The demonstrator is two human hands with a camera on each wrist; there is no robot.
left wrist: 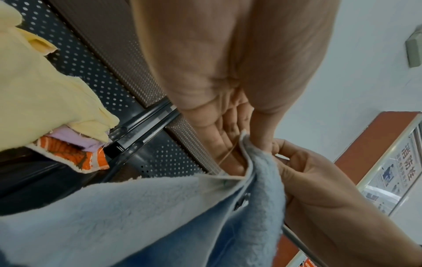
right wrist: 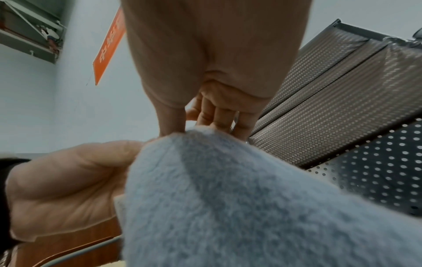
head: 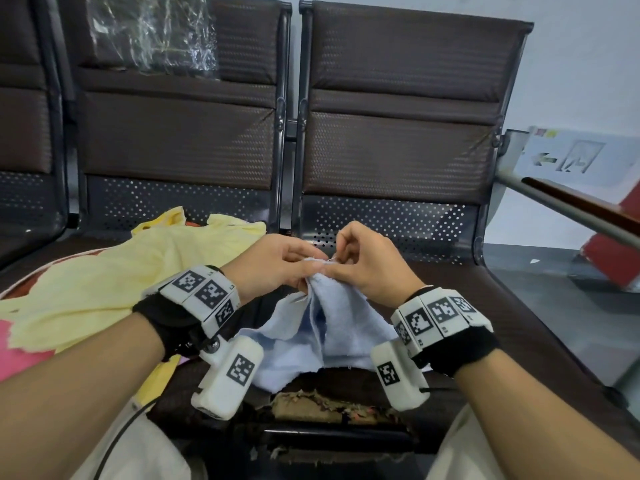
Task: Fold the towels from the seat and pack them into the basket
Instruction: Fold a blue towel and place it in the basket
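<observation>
Now pinching one edge of the blue towel (head: 332, 323) with left hand (head: 277, 265) and right hand (head: 367, 265), the rest hanging down over the seat (head: 519, 323).
Handling soft, light and floppy, judging by the drape; best gripping by corners or hem. Lying just left: yellow towel (head: 114, 271) heaped over pink and orange cloths. Not showing any basket; nothing blocking.

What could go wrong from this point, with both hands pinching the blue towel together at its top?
1. The left hand and right hand pinch the blue towel only at one bunched edge, so a layer could slip out and skew the fold.
2. Its lower part drapes near the seat's torn front edge and may snag.
3. No basket is in view, so packing could be awkward.
</observation>
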